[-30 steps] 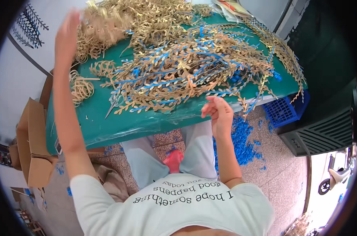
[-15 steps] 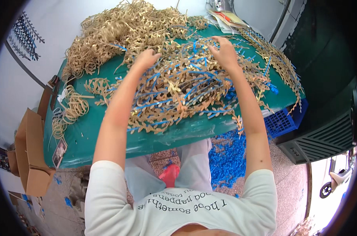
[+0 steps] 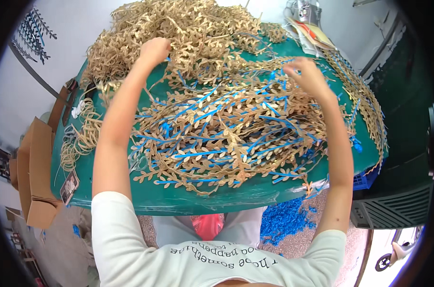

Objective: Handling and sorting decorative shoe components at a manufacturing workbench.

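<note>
A thick bundle of gold-brown leaf-trim strands with blue strips (image 3: 226,143) lies across the green table, its strands running mostly left to right. My left hand (image 3: 155,50) is raised at the near side of a big tangled heap of gold leaf trim (image 3: 193,28). Its fingers are curled closed, and what they hold, if anything, is hidden. Over the far right part of the bundle is my right hand (image 3: 307,75), thumb and fingers bent together near strands with blue strips. Whether a strand is pinched there is too blurred to tell.
Coils of beige cord (image 3: 85,129) and a phone-like flat thing (image 3: 69,188) lie at the table's left. More leaf strands (image 3: 363,100) hang over the right edge. Scissors (image 3: 138,163) lie by the bundle. A cardboard box (image 3: 37,167) stands left; blue scraps (image 3: 286,220) cover the floor.
My hands have moved apart: the left went left and up to the gold heap, the right went rightward. The view has shifted, so the bundle appears lower and more of it shows.
</note>
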`<action>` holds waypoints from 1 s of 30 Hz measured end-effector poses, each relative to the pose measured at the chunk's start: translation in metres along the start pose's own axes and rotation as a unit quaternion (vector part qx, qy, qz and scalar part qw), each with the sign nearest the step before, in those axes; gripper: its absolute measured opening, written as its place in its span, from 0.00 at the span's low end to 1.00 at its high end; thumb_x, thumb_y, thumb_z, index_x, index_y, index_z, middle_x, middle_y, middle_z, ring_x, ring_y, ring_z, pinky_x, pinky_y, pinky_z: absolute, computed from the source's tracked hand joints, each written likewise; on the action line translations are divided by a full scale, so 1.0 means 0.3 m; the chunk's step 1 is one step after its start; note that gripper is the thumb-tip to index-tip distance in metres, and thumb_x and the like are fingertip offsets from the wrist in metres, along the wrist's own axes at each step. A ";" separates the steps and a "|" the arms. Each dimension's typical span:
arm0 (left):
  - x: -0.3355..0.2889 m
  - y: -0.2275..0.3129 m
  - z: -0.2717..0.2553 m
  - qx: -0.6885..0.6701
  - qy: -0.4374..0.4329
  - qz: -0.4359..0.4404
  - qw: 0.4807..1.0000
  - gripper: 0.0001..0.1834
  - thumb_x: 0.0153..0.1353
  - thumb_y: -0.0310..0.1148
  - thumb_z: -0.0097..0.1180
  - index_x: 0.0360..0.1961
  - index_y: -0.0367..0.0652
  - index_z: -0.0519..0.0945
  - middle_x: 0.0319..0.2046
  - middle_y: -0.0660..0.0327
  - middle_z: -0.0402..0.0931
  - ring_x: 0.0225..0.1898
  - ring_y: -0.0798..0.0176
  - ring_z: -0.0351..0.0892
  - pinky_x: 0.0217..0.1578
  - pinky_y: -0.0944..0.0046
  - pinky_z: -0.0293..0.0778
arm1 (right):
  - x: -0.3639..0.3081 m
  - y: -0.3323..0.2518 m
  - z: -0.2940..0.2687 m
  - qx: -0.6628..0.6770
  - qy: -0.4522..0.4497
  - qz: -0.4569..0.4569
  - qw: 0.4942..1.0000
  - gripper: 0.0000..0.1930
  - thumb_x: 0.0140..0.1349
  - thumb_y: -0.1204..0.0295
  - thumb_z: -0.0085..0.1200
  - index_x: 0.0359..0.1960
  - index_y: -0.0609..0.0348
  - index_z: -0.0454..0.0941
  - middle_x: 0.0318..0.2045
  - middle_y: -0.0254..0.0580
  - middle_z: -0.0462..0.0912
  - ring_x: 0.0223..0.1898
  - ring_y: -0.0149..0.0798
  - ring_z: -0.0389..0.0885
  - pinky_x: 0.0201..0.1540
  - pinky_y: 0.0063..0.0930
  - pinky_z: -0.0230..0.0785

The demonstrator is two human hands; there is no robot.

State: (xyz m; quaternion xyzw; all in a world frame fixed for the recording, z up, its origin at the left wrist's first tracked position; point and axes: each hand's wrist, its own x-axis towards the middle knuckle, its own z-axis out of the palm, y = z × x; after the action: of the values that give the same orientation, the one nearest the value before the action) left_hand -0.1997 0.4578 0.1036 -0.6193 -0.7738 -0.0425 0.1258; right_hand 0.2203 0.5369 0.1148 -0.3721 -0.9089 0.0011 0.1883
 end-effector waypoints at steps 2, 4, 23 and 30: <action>0.038 -0.100 0.129 0.022 0.056 0.084 0.995 0.11 0.47 0.35 0.55 0.33 0.48 0.81 0.34 0.57 0.76 0.39 0.49 0.75 0.39 0.54 0.71 | 0.129 -0.006 0.023 0.006 0.018 -0.045 0.999 0.14 0.57 0.62 0.51 0.37 0.59 0.80 0.37 0.46 0.80 0.42 0.45 0.76 0.47 0.34 0.66; 0.006 -0.110 0.142 0.120 0.095 0.220 0.963 0.10 0.45 0.33 0.58 0.31 0.48 0.81 0.35 0.56 0.76 0.38 0.49 0.74 0.39 0.54 0.71 | 0.223 -0.095 0.063 0.073 0.030 -0.121 0.990 0.15 0.56 0.60 0.51 0.36 0.57 0.80 0.37 0.48 0.80 0.39 0.45 0.78 0.43 0.36 0.69; 0.020 0.064 -0.508 -0.400 0.417 -0.045 0.815 0.16 0.66 0.39 0.40 0.43 0.36 0.70 0.33 0.50 0.74 0.30 0.55 0.76 0.31 0.58 0.71 | 0.418 -0.324 0.159 0.034 0.339 -0.120 0.933 0.21 0.47 0.60 0.62 0.38 0.61 0.73 0.36 0.45 0.77 0.41 0.44 0.74 0.45 0.34 0.65; 0.083 -0.171 -0.259 -0.553 0.318 0.010 0.770 0.11 0.64 0.37 0.41 0.42 0.45 0.72 0.29 0.63 0.78 0.29 0.65 0.79 0.29 0.68 0.73 | 0.398 -0.297 0.248 0.335 -0.047 -0.075 0.938 0.10 0.53 0.75 0.52 0.37 0.58 0.78 0.25 0.37 0.81 0.27 0.28 0.78 0.31 0.22 0.69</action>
State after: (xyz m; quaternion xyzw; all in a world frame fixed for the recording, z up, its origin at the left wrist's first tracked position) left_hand -0.2433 0.4523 0.1893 -0.5407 -0.5261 -0.6564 0.0007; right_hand 0.0569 0.5636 0.0991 -0.2182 -0.8889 0.3090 0.2585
